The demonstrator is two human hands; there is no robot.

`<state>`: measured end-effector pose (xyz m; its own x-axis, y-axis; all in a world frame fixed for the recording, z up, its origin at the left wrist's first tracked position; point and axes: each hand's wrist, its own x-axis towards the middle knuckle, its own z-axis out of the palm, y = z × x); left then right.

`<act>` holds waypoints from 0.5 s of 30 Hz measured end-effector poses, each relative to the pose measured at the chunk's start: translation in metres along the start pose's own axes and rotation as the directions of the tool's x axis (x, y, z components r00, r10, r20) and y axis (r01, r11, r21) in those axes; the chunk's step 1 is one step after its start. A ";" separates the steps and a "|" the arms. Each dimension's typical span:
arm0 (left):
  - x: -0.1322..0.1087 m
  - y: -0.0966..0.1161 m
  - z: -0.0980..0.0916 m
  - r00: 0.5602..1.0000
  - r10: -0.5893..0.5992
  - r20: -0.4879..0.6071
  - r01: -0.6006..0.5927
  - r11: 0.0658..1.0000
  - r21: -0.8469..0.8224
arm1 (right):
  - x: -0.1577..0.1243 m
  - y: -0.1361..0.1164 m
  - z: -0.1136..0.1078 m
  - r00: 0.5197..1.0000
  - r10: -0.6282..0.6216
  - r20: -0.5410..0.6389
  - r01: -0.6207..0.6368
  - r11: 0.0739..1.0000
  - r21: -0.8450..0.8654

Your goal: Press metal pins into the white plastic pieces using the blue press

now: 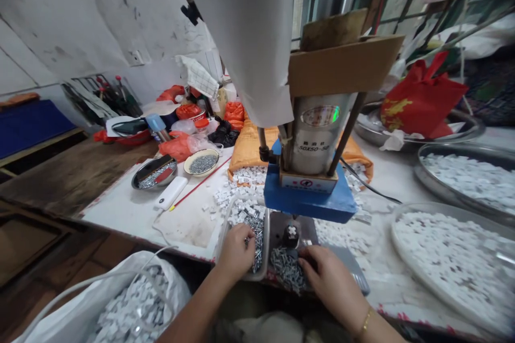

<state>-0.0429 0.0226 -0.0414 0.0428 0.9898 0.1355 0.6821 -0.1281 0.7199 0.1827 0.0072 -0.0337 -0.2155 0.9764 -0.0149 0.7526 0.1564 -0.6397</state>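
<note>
My left hand (236,251) rests, fingers curled, in a clear tray (263,265) holding small metal screws and white plastic pieces; what it grips is hidden. My right hand (325,274) lies with fingers bent beside a heap of metal screws (286,270) on the press base. Just above the heap sits a black die (291,236) with a white cross-shaped piece on top. Over it stands the blue-bodied press (309,198) with a silver cylinder (317,134).
Round trays of white pieces (454,257) (475,177) lie at the right. A white bag of white pieces (132,305) stands at lower left. A metal bowl (155,172), a dish of screws (202,162), a white power bank (171,192) and a red bag (420,99) are also here.
</note>
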 end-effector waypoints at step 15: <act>-0.008 0.045 0.011 0.983 -0.116 0.142 0.173 0.842 -0.512 | 0.010 0.011 -0.001 0.996 0.090 -0.022 -0.080 0.955 0.287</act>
<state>-0.0045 0.0098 -0.0171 0.0669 0.9967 -0.0467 0.2080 0.0319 0.9776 0.1893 0.0188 -0.0401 -0.1334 0.9895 -0.0558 0.5569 0.0283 -0.8301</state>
